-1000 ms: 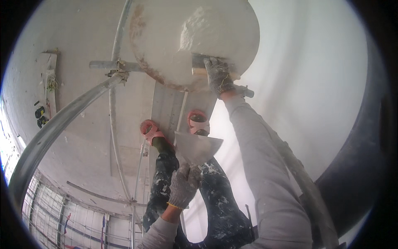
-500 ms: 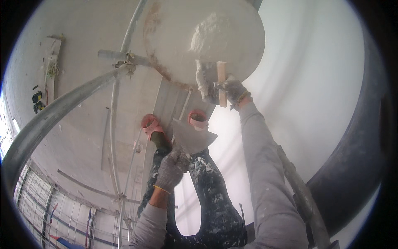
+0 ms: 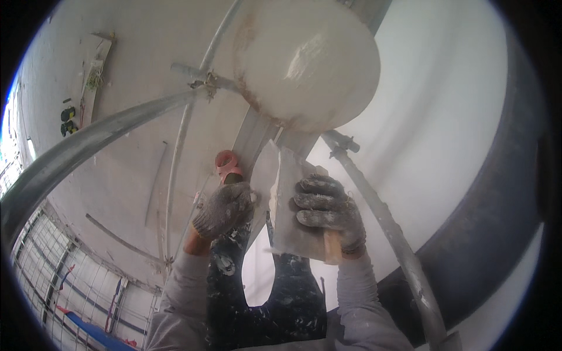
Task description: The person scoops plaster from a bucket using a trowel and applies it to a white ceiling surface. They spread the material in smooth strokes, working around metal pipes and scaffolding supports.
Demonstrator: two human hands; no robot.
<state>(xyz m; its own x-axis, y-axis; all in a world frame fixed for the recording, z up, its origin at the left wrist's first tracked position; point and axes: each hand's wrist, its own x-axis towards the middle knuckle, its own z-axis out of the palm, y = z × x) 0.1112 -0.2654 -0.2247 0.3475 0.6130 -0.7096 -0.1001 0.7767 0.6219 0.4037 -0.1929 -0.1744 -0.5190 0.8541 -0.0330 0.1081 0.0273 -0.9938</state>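
My gloved left hand [image 3: 225,209] is closed round a broad putty knife [image 3: 262,184], its flared blade pointing up and away. In my gloved right hand [image 3: 331,210] is a wide plastering trowel [image 3: 301,231] with a wooden strip for a handle; my fingers lie across its blade. The two blades meet or overlap between my hands, and a line of white plaster [image 3: 274,196] shows along the trowel's edge. Beyond them is a round pale plaster-covered surface [image 3: 339,76], with a mound of wet plaster [image 3: 307,55] on it.
Metal scaffold tubes run at the left [image 3: 111,126] and right [image 3: 392,228], joined by a clamp [image 3: 209,85]. My foot in a reddish shoe [image 3: 227,162] is by a grey plank [image 3: 252,137]. Far below lie a pale board [image 3: 93,79] and dark yellow-marked items [image 3: 68,121]. Mesh fencing [image 3: 64,275] stands lower left.
My right hand has drawn the trowel back from the round surface toward my body, beside the putty knife. My left hand has risen slightly. The mound of plaster looks smaller.
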